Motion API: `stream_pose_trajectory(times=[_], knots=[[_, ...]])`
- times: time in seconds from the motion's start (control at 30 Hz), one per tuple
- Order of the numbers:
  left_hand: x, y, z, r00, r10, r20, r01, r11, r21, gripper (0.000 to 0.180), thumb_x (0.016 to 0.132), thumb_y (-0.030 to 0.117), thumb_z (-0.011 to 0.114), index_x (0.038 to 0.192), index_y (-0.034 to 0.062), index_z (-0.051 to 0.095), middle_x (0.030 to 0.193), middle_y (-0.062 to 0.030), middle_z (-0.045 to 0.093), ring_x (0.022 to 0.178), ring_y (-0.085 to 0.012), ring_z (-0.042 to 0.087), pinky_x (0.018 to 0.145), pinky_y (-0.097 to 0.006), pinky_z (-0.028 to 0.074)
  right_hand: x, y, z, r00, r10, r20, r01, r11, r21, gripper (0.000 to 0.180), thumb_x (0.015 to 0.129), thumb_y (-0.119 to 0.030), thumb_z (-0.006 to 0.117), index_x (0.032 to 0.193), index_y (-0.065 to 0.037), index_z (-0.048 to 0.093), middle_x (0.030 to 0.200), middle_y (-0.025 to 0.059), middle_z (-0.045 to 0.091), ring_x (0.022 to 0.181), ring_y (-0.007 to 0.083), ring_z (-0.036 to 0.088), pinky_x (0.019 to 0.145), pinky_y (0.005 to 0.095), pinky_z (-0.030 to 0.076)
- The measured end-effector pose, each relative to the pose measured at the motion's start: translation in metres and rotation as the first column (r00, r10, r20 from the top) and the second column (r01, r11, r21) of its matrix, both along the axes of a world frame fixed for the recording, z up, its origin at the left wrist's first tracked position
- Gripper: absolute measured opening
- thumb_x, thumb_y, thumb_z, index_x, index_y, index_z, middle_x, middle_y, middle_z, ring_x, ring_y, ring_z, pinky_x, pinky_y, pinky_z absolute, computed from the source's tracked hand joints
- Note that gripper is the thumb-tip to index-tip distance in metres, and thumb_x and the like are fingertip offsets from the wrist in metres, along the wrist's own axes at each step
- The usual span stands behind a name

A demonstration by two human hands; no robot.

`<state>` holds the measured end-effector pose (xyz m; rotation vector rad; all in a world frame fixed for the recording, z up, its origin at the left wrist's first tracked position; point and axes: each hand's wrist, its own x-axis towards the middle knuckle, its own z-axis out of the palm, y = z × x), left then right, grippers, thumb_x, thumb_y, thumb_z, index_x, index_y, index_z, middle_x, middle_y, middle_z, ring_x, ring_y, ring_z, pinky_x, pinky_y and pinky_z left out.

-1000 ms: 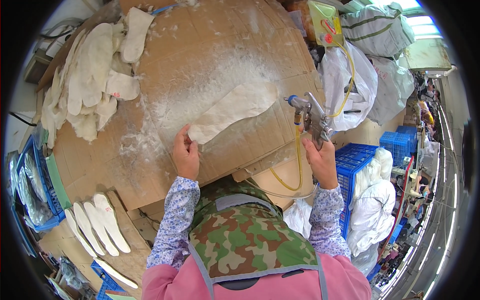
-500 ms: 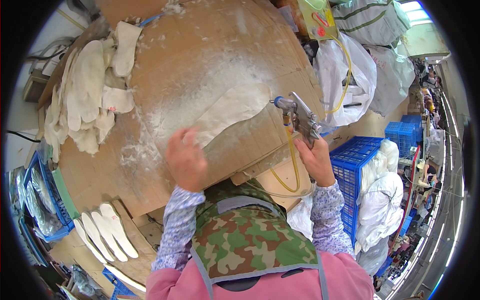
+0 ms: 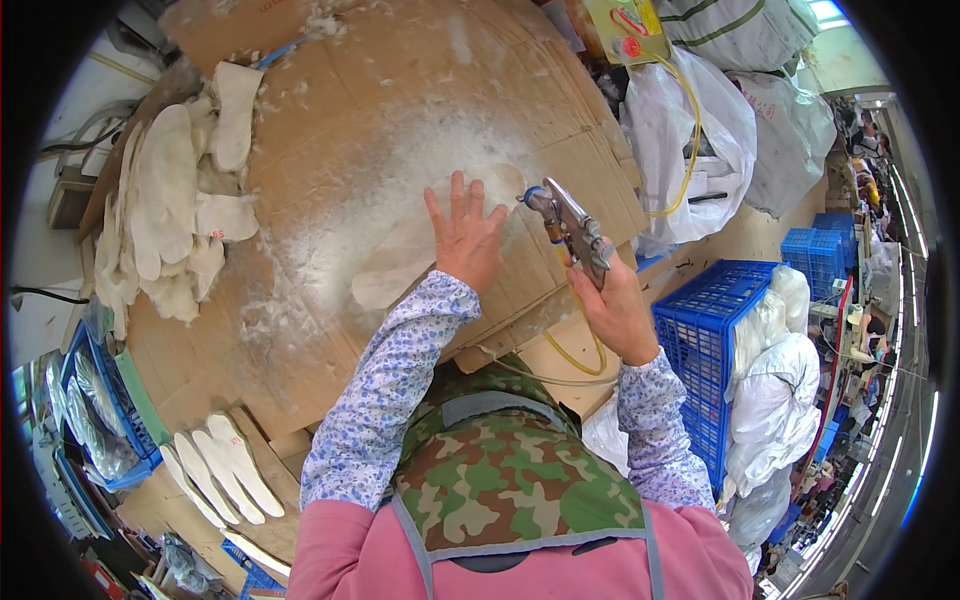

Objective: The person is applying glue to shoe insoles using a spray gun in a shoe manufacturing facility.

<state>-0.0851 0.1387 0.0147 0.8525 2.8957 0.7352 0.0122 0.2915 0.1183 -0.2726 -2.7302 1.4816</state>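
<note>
A pale, sole-shaped insole [image 3: 388, 272] lies on the dusty cardboard sheet [image 3: 340, 130], its outline faint against the white residue. My left hand [image 3: 468, 235], fingers spread, is over the insole and hides part of it; whether it presses down cannot be made out. Gripped in my right hand [image 3: 620, 312] is a metal spray gun [image 3: 580, 230] with a yellow hose, its nozzle pointing left toward the insole's far end. To the left, a heap of cream insoles [image 3: 165, 190] rests on the cardboard.
Several white insoles [image 3: 230, 465] lie in a row at the lower left. A blue crate [image 3: 700, 350] with white bags [image 3: 775, 400] stands to the right. At the far right of the cardboard are a yellowish container [image 3: 625, 30] and a translucent plastic bag [image 3: 690, 150].
My left hand has moved right and away from me, over the insole, with its fingers spread. The spray gun has shifted slightly left. The insole looks fainter and sits a little further left.
</note>
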Motion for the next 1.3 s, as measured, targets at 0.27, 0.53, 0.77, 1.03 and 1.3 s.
stream_pose_trajectory(times=[0.27,0.53,0.77,1.03,1.3], knots=[[0.006,0.001,0.002,0.998,0.043,-0.049,-0.041,0.999,0.036,0.042,0.071,0.0,0.055,0.109,0.0156,0.063,0.137,-0.02,0.037,0.133,-0.0384,0.024,0.106,-0.064,0.008,-0.006,0.009,0.002,0.999,-0.008,0.033,0.004,0.992,0.123,0.028,0.085,0.0,0.057,0.111,0.001,0.048,0.087,0.0138,0.063,0.077,0.0265,0.063,0.07,0.0331,0.048],[0.032,-0.063,0.016,0.942,0.32,-0.103,-0.296,0.935,0.193,0.05,0.071,0.001,0.055,0.121,0.0088,0.052,0.121,-0.0157,0.047,0.116,-0.0316,0.043,0.099,-0.05,0.027,0.0,0.01,-0.003,1.0,-0.002,0.005,0.002,0.995,0.095,0.023,0.086,-0.003,0.056,0.108,0.0,0.049,0.085,0.0145,0.062,0.075,0.0278,0.062,0.068,0.0328,0.047],[0.065,-0.145,-0.009,0.735,0.634,0.238,-0.677,0.695,0.239,0.04,0.079,0.002,0.054,0.118,0.0028,0.048,0.109,-0.0166,0.049,0.097,-0.0319,0.052,0.083,-0.04,0.042,0.001,-0.006,0.003,0.997,0.055,0.052,-0.059,0.995,0.078,0.021,0.086,-0.003,0.057,0.105,0.0,0.05,0.082,0.0141,0.061,0.07,0.0269,0.058,0.066,0.0327,0.046],[0.065,-0.146,-0.03,0.668,0.462,0.584,-0.733,0.547,0.405,0.035,0.081,0.001,0.054,0.115,-0.0004,0.047,0.094,-0.0137,0.057,0.081,-0.0227,0.057,0.073,-0.034,0.046,0.001,-0.029,0.001,0.984,0.173,0.043,-0.176,0.982,0.075,0.02,0.086,-0.003,0.057,0.104,0.0,0.05,0.08,0.0144,0.059,0.07,0.0258,0.058,0.066,0.0317,0.046],[0.066,-0.148,-0.028,0.577,0.397,0.714,-0.808,0.4,0.431,0.036,0.08,-0.002,0.056,0.114,-0.0001,0.046,0.092,-0.0102,0.057,0.08,-0.0175,0.056,0.073,-0.03,0.048,0.003,-0.053,0.004,0.954,0.285,0.097,-0.289,0.956,0.041,0.024,0.087,-0.003,0.057,0.109,0.0,0.049,0.081,0.0153,0.059,0.073,0.0272,0.06,0.068,0.032,0.046]])
